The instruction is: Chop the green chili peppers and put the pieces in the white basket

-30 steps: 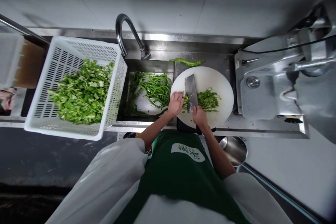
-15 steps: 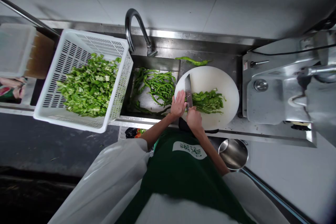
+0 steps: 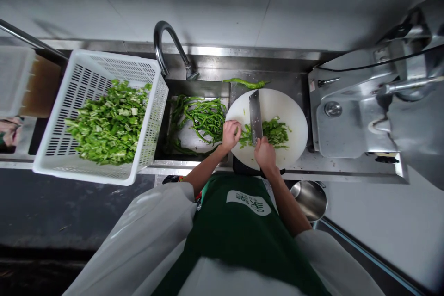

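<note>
My right hand point(image 3: 265, 153) is closed round the handle of a cleaver point(image 3: 255, 115), whose broad blade stretches across a round white cutting board point(image 3: 297, 122). Cut green peppers point(image 3: 275, 133) are heaped to the right of the blade. A smaller lot of pepper pieces point(image 3: 245, 136) lies to its left. Beside those pieces, over the board's left edge, my left hand point(image 3: 231, 135) has its fingers curled in. What they hold, if anything, is hidden.
A sink point(image 3: 194, 88) with whole green peppers point(image 3: 204, 115) lies left of the board, under a tap point(image 3: 173, 39). Further left is a white basket point(image 3: 135, 166) of chopped peppers. One pepper point(image 3: 246, 83) lies behind the board. A metal machine point(image 3: 347, 125) stands right; a pot point(image 3: 308, 200) sits below.
My left hand has gone from lying flat by the blade to curled at the board's left edge. The cleaver has shifted right over the board, with cut pieces now left of it.
</note>
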A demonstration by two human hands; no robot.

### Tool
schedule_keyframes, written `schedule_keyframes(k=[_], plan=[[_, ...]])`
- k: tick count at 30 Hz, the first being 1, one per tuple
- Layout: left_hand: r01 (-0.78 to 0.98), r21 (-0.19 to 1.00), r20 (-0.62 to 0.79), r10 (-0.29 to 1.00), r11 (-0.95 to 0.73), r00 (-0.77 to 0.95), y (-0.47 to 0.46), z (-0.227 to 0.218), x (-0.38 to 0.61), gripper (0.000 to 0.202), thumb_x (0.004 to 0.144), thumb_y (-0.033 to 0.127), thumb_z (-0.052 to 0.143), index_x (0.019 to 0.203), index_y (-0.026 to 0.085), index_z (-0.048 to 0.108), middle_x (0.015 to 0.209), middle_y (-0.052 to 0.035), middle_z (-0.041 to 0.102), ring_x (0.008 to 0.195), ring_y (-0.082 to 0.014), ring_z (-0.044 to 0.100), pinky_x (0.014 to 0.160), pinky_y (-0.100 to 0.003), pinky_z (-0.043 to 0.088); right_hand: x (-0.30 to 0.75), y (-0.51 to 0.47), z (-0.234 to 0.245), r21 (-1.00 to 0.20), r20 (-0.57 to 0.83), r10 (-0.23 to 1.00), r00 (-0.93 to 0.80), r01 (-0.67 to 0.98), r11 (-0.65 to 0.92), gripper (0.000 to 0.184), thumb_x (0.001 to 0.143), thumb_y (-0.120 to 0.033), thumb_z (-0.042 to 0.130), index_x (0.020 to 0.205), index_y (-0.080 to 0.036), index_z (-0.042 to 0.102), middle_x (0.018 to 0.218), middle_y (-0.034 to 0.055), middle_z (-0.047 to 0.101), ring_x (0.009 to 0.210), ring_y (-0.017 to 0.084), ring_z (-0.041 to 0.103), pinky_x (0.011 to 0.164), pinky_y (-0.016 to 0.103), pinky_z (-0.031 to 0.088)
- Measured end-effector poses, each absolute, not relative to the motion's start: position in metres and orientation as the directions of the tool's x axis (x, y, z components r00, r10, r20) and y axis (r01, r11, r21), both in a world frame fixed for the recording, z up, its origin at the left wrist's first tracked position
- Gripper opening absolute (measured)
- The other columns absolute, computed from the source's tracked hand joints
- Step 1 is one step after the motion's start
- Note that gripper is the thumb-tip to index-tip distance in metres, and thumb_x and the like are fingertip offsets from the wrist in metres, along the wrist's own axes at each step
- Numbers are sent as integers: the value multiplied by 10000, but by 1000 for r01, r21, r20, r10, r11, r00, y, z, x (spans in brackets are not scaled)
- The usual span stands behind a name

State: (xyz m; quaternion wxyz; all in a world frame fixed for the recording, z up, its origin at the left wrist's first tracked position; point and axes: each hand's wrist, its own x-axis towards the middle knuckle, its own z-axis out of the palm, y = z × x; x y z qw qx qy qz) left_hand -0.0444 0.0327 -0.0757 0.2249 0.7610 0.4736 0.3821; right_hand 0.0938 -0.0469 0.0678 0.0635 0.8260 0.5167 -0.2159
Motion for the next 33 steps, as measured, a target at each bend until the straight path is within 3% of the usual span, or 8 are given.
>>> schedule_keyframes(k=[5, 10, 24, 33], plan=[[541, 621, 310, 812, -567, 496, 45, -79, -33, 253, 1074, 303, 474, 1037, 203, 703, 1163, -111, 689, 1100, -267, 568, 1004, -448, 461, 86, -37, 64, -117, -466, 809, 359, 881, -458, 293, 1118, -261, 333, 1161, -109, 580, 1019, 196, 763, 948, 251, 750, 754, 282, 457], [552, 600, 175, 769, -579, 615, 49, -76, -29, 318, 1087, 299, 405, 1112, 203, 707, 1162, -109, 683, 1121, -281, 543, 1022, -466, 445, 86, -36, 60, -108, -489, 797, 354, 882, -458, 299, 1120, -259, 321, 1165, -102, 572, 1037, 211, 763, 969, 257, 756, 764, 282, 464], [566, 609, 110, 766, -556, 633, 49, -75, -28, 397, 1106, 331, 332, 1130, 192, 703, 1147, -128, 663, 1127, -295, 534, 1040, -485, 428, 101, -38, 46, -151, -491, 809, 323, 883, -444, 330, 1113, -268, 335, 1139, -89, 611, 1006, 200, 751, 932, 259, 728, 748, 286, 433], [563, 642, 91, 781, -520, 618, 51, -79, -31, 420, 1103, 352, 314, 1178, 197, 698, 1196, -129, 669, 1171, -292, 538, 1069, -493, 448, 99, 8, 23, -245, -437, 837, 330, 851, -464, 326, 1114, -246, 350, 1154, -84, 630, 1070, 196, 755, 971, 255, 722, 765, 279, 418]])
